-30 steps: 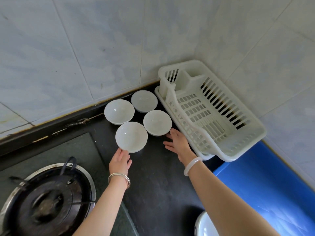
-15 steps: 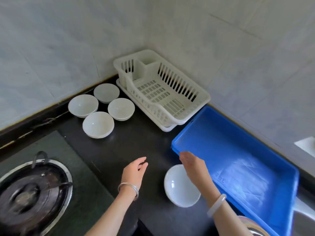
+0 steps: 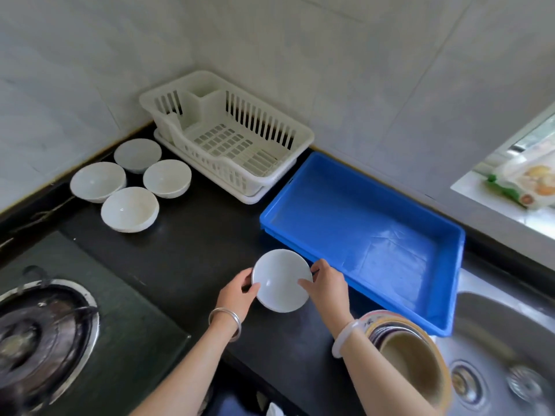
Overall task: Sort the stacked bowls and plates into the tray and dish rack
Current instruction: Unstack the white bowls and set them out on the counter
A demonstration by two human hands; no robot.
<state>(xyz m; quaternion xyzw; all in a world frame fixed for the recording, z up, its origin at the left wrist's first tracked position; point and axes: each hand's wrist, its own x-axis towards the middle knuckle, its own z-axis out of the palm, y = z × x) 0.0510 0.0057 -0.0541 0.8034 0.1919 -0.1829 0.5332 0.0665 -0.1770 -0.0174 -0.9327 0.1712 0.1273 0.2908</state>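
A white bowl sits on the black counter near the blue tray's front left corner. My left hand grips its left rim and my right hand grips its right rim. Several more white bowls stand apart on the counter at the back left, beside the white dish rack, which holds nothing. The blue tray lies to the right of the rack with nothing in it. A stack of beige plates or bowls stands at the sink's edge under my right forearm.
A gas burner fills the lower left. A steel sink is at the lower right. Tiled walls close the corner behind the rack and tray. A food packet lies on the window sill at right.
Both hands left the group of bowls at the back left and came back to the white bowl near the tray. They now hold its rim on both sides. The view swung right.
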